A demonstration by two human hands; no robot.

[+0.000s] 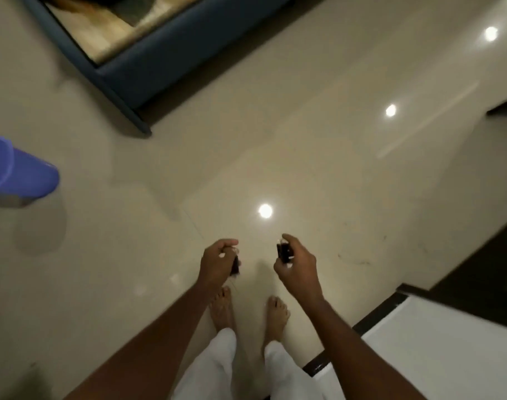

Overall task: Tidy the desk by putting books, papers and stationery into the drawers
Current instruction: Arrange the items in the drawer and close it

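I am standing on a glossy beige floor and looking down at my bare feet. My left hand (217,259) is curled round a small dark object (235,266) that sticks out below the fingers. My right hand (297,265) pinches another small dark object (283,251) between thumb and fingers. Both objects are blurred, so what they are is unclear. The hands hang apart at about waist height above the floor. No desk, drawer, book or paper is in view.
A bed with a dark blue frame (160,64) fills the upper left. A blue plastic container (18,168) stands at the left edge. A white surface with a dark rim (448,350) and dark furniture (483,272) lie at the right. Ceiling lights reflect off the floor.
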